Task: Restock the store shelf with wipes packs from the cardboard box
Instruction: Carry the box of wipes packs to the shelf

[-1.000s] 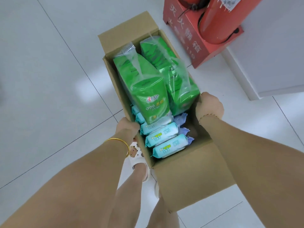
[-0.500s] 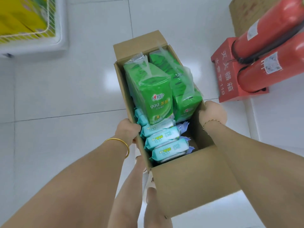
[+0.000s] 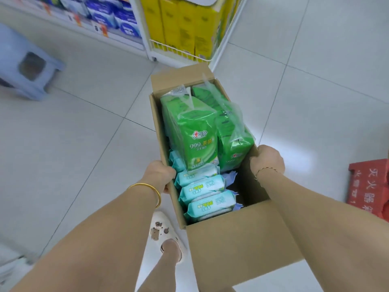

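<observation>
A cardboard box [image 3: 242, 245] is held above the tiled floor [image 3: 84, 144], its flaps open. The left wall's top edge is gripped by the left hand [image 3: 160, 175], with the fingers curled over the rim. The right wall's top edge is gripped by the right hand [image 3: 267, 161] in the same way, its fingers folded tightly round the cardboard. The fingertips of both hands are hidden, so how far they reach inside cannot be told.

A gold bangle [image 3: 151, 188] is worn on the left wrist and a thin bracelet [image 3: 265, 169] on the right.

The wipes are inside the box. Two tall green packs [image 3: 195, 135] in clear wrap are stood side by side in the far half, touching each other. Teal wipes packs [image 3: 202, 188] are stacked along the left wall in the near half, the farthest of them tucked under the left green pack. A dark gap is left beside them at the near right corner.

Beyond the box's far end, a white shelf [image 3: 109, 36] with blue packs and price tags is seen. Yellow packs [image 3: 181, 24] are held in a white wire rack at the shelf's end. A blue stool [image 3: 27, 64], blurred, is stood on the floor at the left. A red box [image 3: 370, 186] with printed characters is cut off at the right edge. A white slipper [image 3: 162, 230] is seen on a foot under the box's left side.
</observation>
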The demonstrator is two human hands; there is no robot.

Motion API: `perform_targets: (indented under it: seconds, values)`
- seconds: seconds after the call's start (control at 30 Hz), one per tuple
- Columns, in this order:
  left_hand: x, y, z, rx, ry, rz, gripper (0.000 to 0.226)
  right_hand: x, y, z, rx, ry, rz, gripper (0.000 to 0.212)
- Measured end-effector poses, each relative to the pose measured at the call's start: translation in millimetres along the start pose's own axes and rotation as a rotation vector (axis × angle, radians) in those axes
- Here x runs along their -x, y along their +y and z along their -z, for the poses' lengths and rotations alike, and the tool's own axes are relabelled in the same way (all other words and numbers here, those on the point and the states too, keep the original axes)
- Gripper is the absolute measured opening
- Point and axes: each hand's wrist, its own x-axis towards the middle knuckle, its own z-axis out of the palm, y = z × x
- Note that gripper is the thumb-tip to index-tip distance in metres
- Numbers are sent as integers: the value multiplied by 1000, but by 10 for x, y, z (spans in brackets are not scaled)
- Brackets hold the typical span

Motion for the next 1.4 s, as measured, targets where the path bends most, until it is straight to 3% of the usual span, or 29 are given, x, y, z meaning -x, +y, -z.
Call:
perform_targets:
  seconds: [0.2,0.33,0.63,1.0,1.4]
  values:
    - [-387,27,1531,109,80,55,13,182,-1706,-178,39,-49,167,6]
    - [-606,91,2382,183,147,78,15,230,-2727,-293,46,-52,285,21]
    - [-1341,472,3896,303,179,140,14,83,-4707,-456,120,-62,433,8]
    - [-2499,736,5432,327,135,112,19,45,-6545,-839,125,-46,338,7]
    - [-3645,1587,6493,96,79,46,18,-423,-7553,-1313,0,-58,101,7]
